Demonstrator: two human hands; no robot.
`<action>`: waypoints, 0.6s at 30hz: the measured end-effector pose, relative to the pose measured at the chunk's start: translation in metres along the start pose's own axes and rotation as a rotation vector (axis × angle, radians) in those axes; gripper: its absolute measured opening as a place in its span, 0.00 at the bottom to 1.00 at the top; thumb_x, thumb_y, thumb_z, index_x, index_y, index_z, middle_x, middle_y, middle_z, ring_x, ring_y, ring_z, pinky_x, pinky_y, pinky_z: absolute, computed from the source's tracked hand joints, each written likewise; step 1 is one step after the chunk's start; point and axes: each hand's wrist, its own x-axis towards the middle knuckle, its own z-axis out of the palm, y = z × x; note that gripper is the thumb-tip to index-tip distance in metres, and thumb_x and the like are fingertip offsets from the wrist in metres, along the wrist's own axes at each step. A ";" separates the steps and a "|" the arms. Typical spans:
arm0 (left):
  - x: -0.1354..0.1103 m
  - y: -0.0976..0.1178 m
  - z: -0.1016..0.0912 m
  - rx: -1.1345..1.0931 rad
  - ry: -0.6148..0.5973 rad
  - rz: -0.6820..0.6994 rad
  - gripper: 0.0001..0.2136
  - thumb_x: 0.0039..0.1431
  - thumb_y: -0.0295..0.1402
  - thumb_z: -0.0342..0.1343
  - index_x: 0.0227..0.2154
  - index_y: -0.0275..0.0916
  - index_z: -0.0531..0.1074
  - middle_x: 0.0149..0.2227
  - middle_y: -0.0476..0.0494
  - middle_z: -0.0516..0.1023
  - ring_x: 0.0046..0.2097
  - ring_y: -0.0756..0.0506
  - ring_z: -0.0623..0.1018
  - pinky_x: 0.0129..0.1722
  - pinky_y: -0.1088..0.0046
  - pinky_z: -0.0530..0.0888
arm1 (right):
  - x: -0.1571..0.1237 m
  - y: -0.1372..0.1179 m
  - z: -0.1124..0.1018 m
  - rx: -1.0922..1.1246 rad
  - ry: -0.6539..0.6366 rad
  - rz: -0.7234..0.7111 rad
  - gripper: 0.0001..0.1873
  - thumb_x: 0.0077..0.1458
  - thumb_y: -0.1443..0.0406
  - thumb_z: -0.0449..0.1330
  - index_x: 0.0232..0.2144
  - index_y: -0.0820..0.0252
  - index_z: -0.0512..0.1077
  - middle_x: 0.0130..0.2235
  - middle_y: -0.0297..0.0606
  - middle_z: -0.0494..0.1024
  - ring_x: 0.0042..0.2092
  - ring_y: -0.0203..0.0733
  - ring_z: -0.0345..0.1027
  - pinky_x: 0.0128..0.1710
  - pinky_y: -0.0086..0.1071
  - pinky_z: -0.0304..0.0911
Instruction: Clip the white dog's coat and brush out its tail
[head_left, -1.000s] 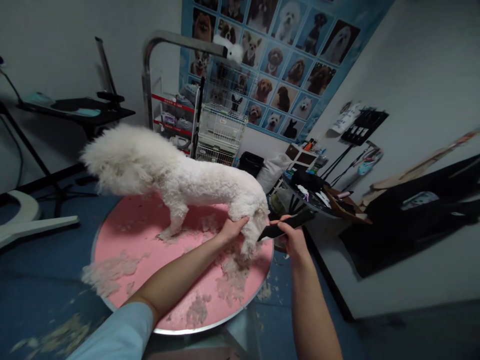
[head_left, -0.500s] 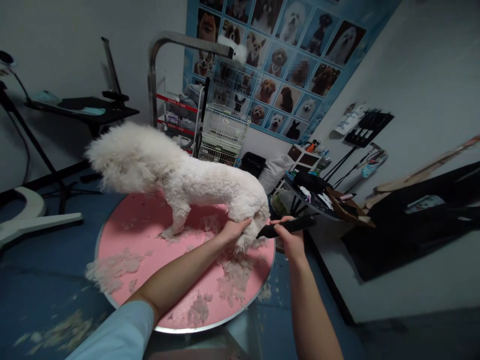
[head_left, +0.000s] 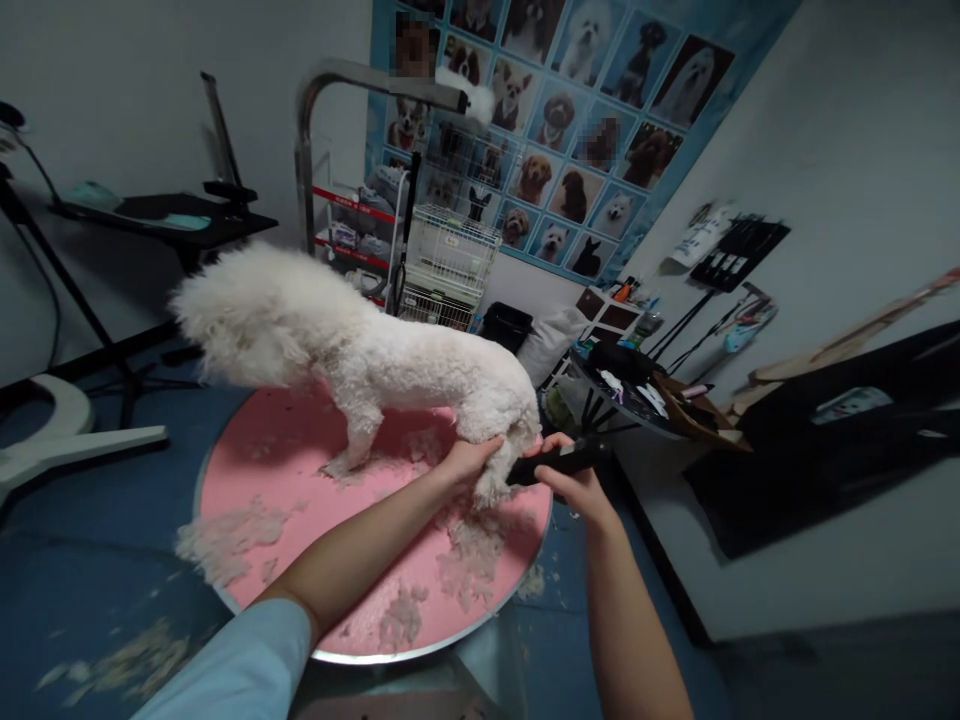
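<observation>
Holding clippers (head_left: pixel 568 459), right hand (head_left: pixel 589 488) is beside the dog (head_left: pixel 442 365).

the left hand (head_left: pixel 466 461) has its fingers on a hind leg (head_left: pixel 493 487) of the dog (head_left: pixel 427 362), whose body runs leftward from them. right of those fingers, the right hand (head_left: pixel 583 492) holds the clipper (head_left: pixel 571 458), its tip beside the same leg. under the left fingers is the round table (head_left: pixel 231 460), hair clumps (head_left: pixel 469 565) on it just before them. well behind the fingers are the cage (head_left: pixel 450 262) and poster (head_left: pixel 536 140); behind and rightward, the side table (head_left: pixel 634 404).
</observation>
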 end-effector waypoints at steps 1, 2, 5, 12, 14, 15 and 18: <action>-0.001 0.000 0.001 -0.005 0.009 -0.012 0.23 0.40 0.42 0.66 0.36 0.29 0.76 0.38 0.33 0.79 0.34 0.42 0.79 0.34 0.70 0.74 | 0.002 0.000 -0.002 0.062 0.134 0.012 0.16 0.42 0.60 0.65 0.31 0.55 0.63 0.34 0.34 0.78 0.28 0.39 0.70 0.23 0.30 0.63; -0.002 -0.001 0.003 0.003 0.025 -0.024 0.22 0.41 0.42 0.66 0.36 0.29 0.76 0.38 0.33 0.79 0.34 0.42 0.79 0.34 0.70 0.74 | 0.003 0.002 -0.002 0.122 0.286 0.017 0.16 0.43 0.59 0.64 0.32 0.54 0.62 0.33 0.34 0.78 0.25 0.37 0.68 0.18 0.27 0.58; -0.002 -0.002 0.004 0.046 0.059 -0.030 0.21 0.41 0.43 0.65 0.34 0.29 0.77 0.34 0.33 0.80 0.33 0.42 0.78 0.34 0.68 0.74 | 0.003 0.010 0.015 0.169 0.543 0.022 0.16 0.43 0.57 0.63 0.32 0.54 0.62 0.31 0.33 0.78 0.22 0.36 0.66 0.15 0.27 0.53; 0.006 -0.006 -0.001 -0.013 0.055 0.027 0.22 0.39 0.41 0.67 0.36 0.30 0.76 0.36 0.34 0.79 0.34 0.42 0.78 0.35 0.68 0.74 | -0.006 0.009 0.038 -0.032 0.132 0.028 0.13 0.42 0.60 0.64 0.29 0.54 0.64 0.34 0.35 0.76 0.31 0.42 0.70 0.30 0.35 0.67; 0.005 -0.008 -0.001 -0.011 0.037 0.020 0.22 0.39 0.41 0.67 0.36 0.29 0.76 0.36 0.34 0.79 0.33 0.43 0.78 0.34 0.68 0.74 | -0.005 -0.002 0.025 -0.083 -0.082 -0.011 0.13 0.42 0.62 0.65 0.30 0.55 0.65 0.35 0.35 0.76 0.36 0.43 0.70 0.37 0.37 0.67; 0.005 -0.009 0.000 -0.017 0.025 0.021 0.22 0.39 0.41 0.67 0.36 0.29 0.76 0.36 0.34 0.79 0.32 0.43 0.78 0.34 0.69 0.74 | -0.004 -0.007 0.018 -0.101 -0.161 -0.021 0.14 0.41 0.63 0.65 0.30 0.55 0.65 0.36 0.35 0.76 0.38 0.44 0.70 0.39 0.37 0.67; 0.002 -0.011 0.004 -0.024 0.025 0.006 0.21 0.41 0.41 0.66 0.36 0.29 0.76 0.36 0.35 0.79 0.32 0.44 0.78 0.32 0.70 0.74 | -0.003 -0.011 0.005 -0.078 -0.045 -0.030 0.13 0.44 0.62 0.64 0.32 0.55 0.65 0.36 0.36 0.76 0.38 0.43 0.70 0.38 0.36 0.67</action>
